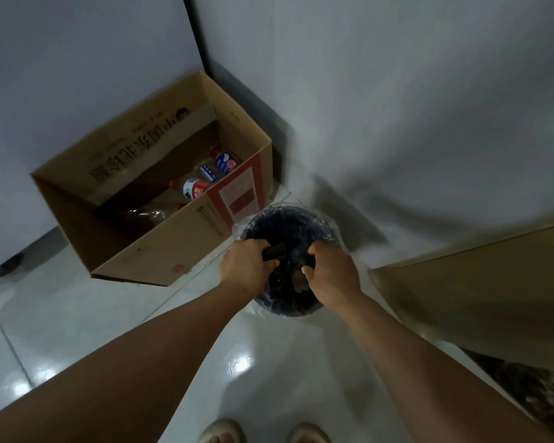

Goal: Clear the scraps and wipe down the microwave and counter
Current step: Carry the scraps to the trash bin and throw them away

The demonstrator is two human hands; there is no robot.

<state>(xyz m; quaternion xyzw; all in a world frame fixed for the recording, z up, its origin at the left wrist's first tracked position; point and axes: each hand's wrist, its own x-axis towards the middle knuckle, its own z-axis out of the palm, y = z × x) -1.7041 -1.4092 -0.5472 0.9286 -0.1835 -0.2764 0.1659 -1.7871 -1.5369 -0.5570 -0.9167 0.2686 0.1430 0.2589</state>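
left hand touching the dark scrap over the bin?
Touching. Head view shows the left hand gripping the dark scrap, fingers curled round it above the bin.

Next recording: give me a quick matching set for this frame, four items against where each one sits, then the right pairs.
Items:
1. cardboard box
2. plastic bottles
3. lined bin
4. left hand

Places:
A. inside the box
B. on the floor against the wall, left of the bin
C. gripping a dark scrap over the bin
D. on the floor beside the box, under both hands

Pairs: 1-B, 2-A, 3-D, 4-C
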